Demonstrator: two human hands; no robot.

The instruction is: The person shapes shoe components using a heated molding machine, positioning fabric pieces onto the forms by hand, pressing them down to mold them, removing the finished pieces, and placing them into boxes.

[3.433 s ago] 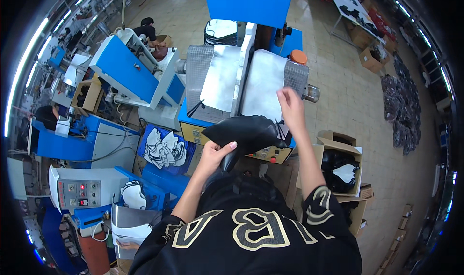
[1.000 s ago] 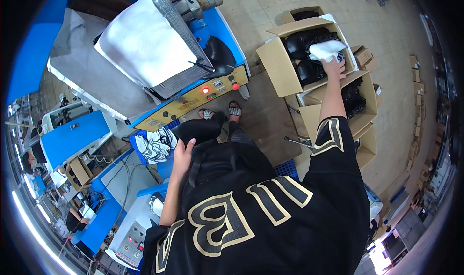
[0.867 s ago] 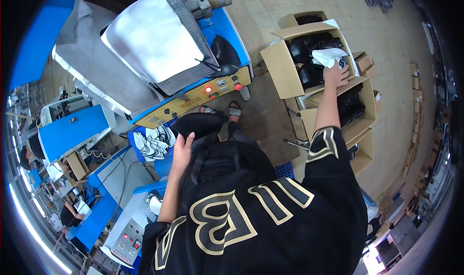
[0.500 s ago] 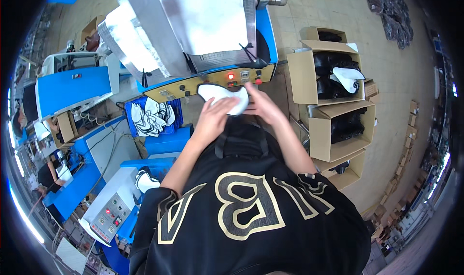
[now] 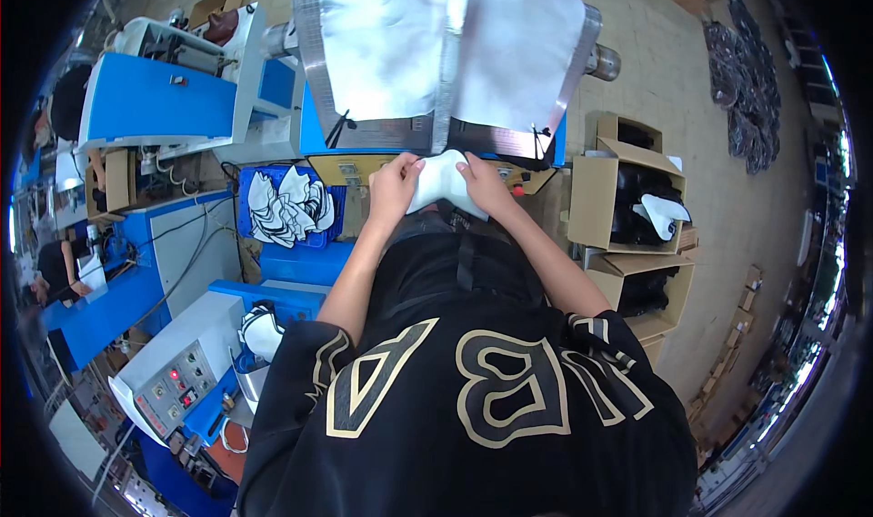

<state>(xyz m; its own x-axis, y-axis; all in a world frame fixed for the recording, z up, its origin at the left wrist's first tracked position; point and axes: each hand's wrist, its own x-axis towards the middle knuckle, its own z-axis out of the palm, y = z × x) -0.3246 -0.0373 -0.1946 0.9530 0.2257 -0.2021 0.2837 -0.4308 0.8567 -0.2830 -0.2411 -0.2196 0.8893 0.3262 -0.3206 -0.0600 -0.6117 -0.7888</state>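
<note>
Between my two hands is a white shoe upper piece (image 5: 442,182) with dark edging, bent over in the middle. My left hand (image 5: 394,186) pinches its left side with the thumb on top. The right side is gripped by my right hand (image 5: 487,190), thumb likewise uppermost. The piece is right at the front edge of a machine (image 5: 446,80) whose two sloping plates are covered in white cloth and meet at a central ridge. Whether the piece touches that ridge I cannot tell.
A blue basket (image 5: 244,210) of white, dark-edged pieces stands to the left. Open cartons (image 5: 589,199) with black items line the right, one white piece lying on top. A blue-and-white machine (image 5: 164,99) and a control box (image 5: 173,385) are on the left.
My view has turned, and the machine now stands squarely ahead. The white piece, earlier tilted under my left fingers with my right hand at its edge, is now held at both sides.
</note>
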